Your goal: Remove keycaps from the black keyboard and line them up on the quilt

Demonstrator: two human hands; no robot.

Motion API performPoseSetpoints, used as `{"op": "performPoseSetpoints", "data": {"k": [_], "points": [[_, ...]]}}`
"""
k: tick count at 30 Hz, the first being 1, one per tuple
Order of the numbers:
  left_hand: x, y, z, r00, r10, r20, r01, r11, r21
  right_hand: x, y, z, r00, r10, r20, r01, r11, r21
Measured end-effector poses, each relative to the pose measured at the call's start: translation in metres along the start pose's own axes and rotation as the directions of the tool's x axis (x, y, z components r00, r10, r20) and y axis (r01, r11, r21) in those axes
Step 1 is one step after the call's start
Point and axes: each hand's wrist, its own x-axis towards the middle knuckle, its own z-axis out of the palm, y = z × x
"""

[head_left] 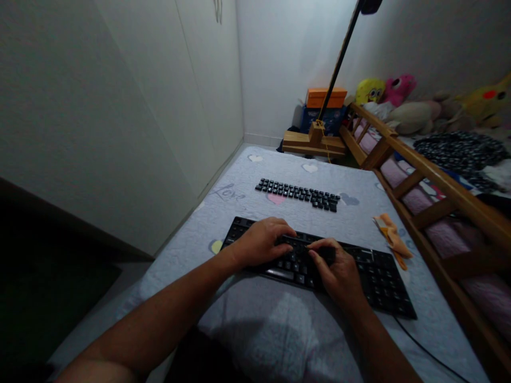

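A black keyboard (375,282) lies at a slant on the pale sheet, its cable running off at the lower right. My left hand (265,242) rests across its left-middle part, thumb and fingers apart with nothing seen between them. Over the middle keys, my right hand (335,266) is closed in a pinch, thumb against forefinger. Something small and dark may be at those fingertips, too small to make out against the black keys. Beyond the keyboard, loose black keycaps (297,192) lie in neat rows on the sheet.
An orange cloth (397,239) and a small brush (380,223) lie right of the keyboard. A wooden bed rail (435,181) borders the right side, with plush toys behind it. A white cabinet (171,101) stands left. A pole on a wooden base (299,141) rises at the far end.
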Motion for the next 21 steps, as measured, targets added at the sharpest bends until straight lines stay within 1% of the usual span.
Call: {"op": "performPoseSetpoints", "data": {"k": [3,6,8,16,21], "points": [[0.005,0.010,0.016,1.000,0.001,0.020,-0.001,1.000,0.031,-0.001,-0.001,-0.001,1.000,-0.030,-0.005,0.030,0.999,-0.013],[0.008,0.010,0.028,0.999,-0.045,-0.001,0.045,0.997,0.068,-0.003,0.000,-0.002,0.999,-0.049,-0.012,0.049,0.999,-0.021],[0.009,0.011,0.032,0.997,-0.076,-0.018,0.078,0.993,0.092,-0.004,0.000,-0.002,0.998,-0.063,-0.015,0.063,0.998,-0.017],[0.011,0.021,0.037,0.993,-0.116,-0.020,0.118,0.978,0.169,-0.005,0.002,0.000,0.993,-0.116,-0.033,0.116,0.993,-0.006],[0.010,0.019,0.039,0.990,-0.132,-0.046,0.137,0.981,0.136,-0.004,0.003,0.000,0.994,-0.104,-0.046,0.104,0.995,0.000]]}}
